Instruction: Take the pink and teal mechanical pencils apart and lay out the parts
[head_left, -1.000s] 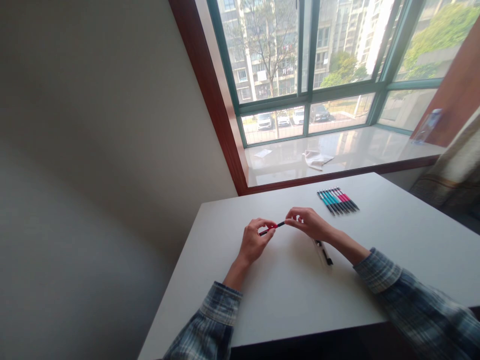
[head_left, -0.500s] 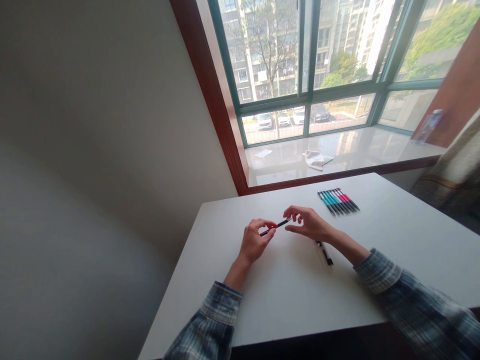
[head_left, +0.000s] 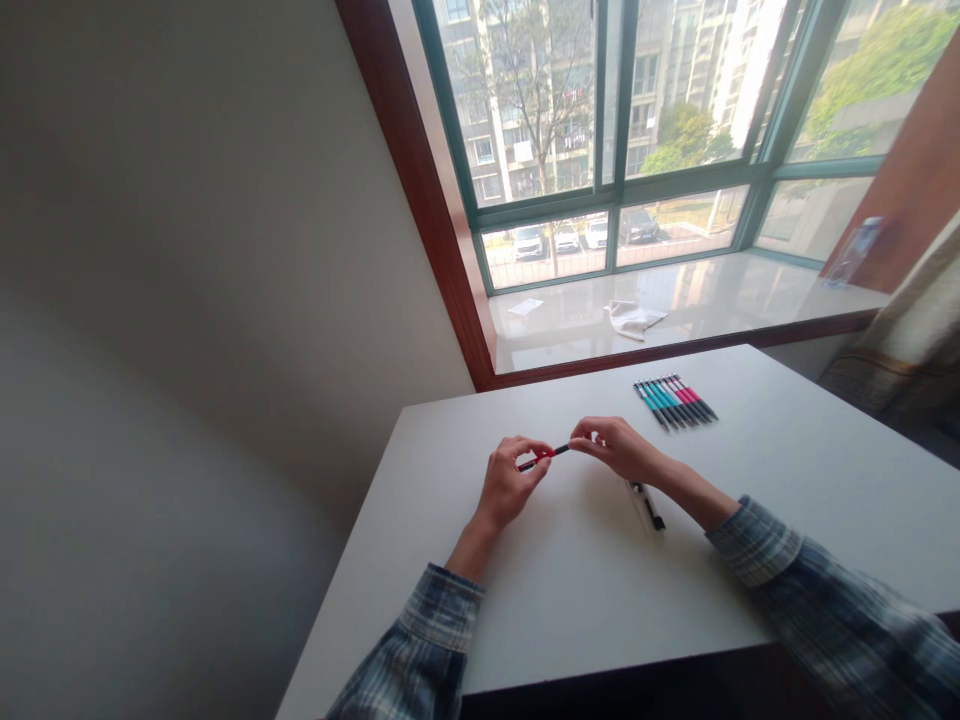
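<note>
Above the white table (head_left: 570, 590), my left hand (head_left: 508, 482) pinches the red end of a red and black pen (head_left: 544, 456). My right hand (head_left: 619, 446) pinches the pen's black far end between thumb and fingertips. Both hands are closed on this one pen, held just over the tabletop. Another pen with a black tip (head_left: 646, 505) lies on the table under my right wrist.
A row of several teal and pink pens (head_left: 675, 401) lies side by side at the table's far right. Beyond the table a window sill (head_left: 675, 310) carries a crumpled white cloth (head_left: 632, 319) and a paper scrap (head_left: 526, 306). A wall stands to the left.
Half a second ago my right fingers had opened off the pen's end; now they pinch it again, as they did a second ago. My left hand has stayed put.
</note>
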